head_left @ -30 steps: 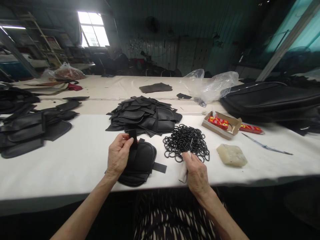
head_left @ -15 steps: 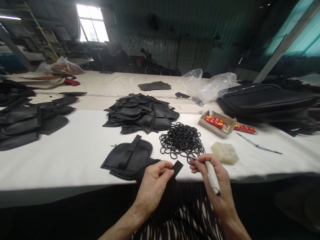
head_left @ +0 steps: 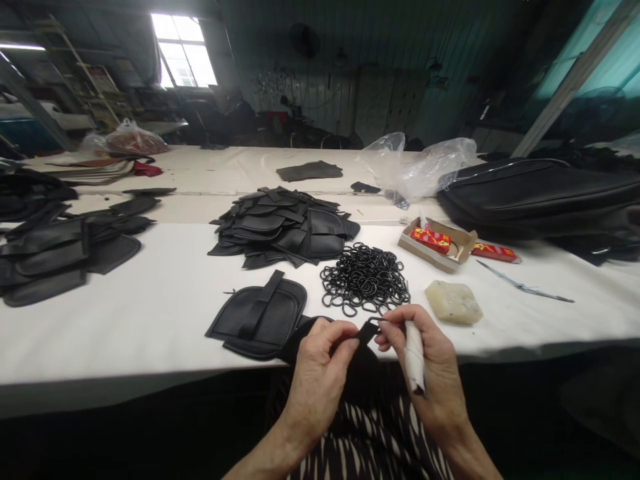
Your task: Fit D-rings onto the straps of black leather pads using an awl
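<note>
My left hand [head_left: 327, 363] pinches a black strap [head_left: 367, 333] of a dark leather piece that hangs at the table edge. Between thumb and fingertips of my right hand [head_left: 425, 353] is a black D-ring [head_left: 376, 320], which meets the end of the strap. A tool with a white-wrapped handle [head_left: 415, 357] also rests in the right hand; its tip is hidden. Just beyond lies a heap of black D-rings [head_left: 367, 277]. Left of the heap are black leather pieces with straps [head_left: 265, 307], partly overlapping.
A pile of similar black pieces [head_left: 280, 227] lies behind, with another stack [head_left: 45, 260] at far left. To the right are a yellowish wax-like block [head_left: 453, 302], a cardboard box [head_left: 435, 253] with red packets, a thin pointed tool [head_left: 525, 287] and a large black bag [head_left: 540, 200].
My right hand has moved left with the D-ring, away from the heap, bringing it to the strap end. My left hand has shifted slightly right, still pinching the strap.
</note>
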A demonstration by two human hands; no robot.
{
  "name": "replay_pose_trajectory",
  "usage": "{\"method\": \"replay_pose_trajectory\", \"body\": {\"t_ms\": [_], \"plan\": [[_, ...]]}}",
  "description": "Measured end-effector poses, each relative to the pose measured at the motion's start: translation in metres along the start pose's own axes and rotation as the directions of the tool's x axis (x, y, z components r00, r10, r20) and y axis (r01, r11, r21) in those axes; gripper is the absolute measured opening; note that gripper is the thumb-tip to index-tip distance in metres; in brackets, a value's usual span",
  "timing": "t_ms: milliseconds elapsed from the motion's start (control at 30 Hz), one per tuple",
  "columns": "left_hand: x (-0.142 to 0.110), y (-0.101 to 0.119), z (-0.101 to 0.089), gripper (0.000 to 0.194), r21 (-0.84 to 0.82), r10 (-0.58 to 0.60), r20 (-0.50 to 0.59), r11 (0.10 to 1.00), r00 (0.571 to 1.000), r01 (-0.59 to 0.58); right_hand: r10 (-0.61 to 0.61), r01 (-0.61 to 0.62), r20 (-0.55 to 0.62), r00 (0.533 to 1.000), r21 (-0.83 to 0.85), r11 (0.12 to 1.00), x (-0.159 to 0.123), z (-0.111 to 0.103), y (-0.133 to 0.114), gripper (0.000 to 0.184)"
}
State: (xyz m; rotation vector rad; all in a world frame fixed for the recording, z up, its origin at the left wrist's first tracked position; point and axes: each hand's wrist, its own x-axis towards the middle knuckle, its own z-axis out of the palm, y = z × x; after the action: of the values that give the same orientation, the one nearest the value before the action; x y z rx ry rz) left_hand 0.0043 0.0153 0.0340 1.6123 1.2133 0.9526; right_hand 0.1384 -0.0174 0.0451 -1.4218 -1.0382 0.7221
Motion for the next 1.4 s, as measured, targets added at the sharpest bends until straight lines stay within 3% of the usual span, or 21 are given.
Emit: {"method": "replay_pose_trajectory", "body": {"t_ms": [200, 433, 600, 933, 1100, 1267, 1400], "plan": [[-0.001, -0.001, -0.001, 0.017, -0.021, 0.026, 0.088, 0.999, 0.996, -0.024, 0.035, -0.034, 0.035, 0.999, -0.016, 0.999, 0.002, 0.000, 0.002, 0.012], [-0.002, -0.013, -0.003, 0.021, 0.060, 0.105, 0.079, 0.992, 0.991, -0.110, 0.058, -0.051, 0.203, 0.977, -0.040, 0.998, 0.002, -0.007, -0.004, 0.015], [-0.002, -0.015, -0.009, 0.022, 0.081, 0.194, 0.146, 0.975, 0.970, -0.207, 0.074, -0.067, 0.305, 0.949, -0.034, 0.997, 0.007, -0.014, -0.010, 0.015], [-0.004, -0.009, -0.012, 0.011, -0.244, -0.065, 0.179, 0.964, 0.982, 0.109, 0.107, -0.171, 0.324, 0.940, 0.177, 0.969, 0.004, -0.010, 0.001, 0.016], [-0.006, -0.009, -0.013, 0.010, -0.256, -0.056, 0.119, 0.963, 0.991, 0.085, 0.080, -0.117, 0.318, 0.945, 0.099, 0.988, 0.003, -0.008, -0.004, 0.015], [-0.009, -0.010, -0.016, 0.013, -0.177, 0.054, 0.114, 0.984, 0.992, -0.033, 0.088, -0.176, 0.412, 0.907, 0.181, 0.968, 0.008, -0.015, 0.000, 0.011], [-0.007, -0.012, -0.020, 0.014, -0.134, 0.088, 0.174, 0.989, 0.981, -0.065, 0.119, -0.209, 0.486, 0.866, 0.134, 0.969, 0.008, -0.020, -0.004, 0.010]]}}
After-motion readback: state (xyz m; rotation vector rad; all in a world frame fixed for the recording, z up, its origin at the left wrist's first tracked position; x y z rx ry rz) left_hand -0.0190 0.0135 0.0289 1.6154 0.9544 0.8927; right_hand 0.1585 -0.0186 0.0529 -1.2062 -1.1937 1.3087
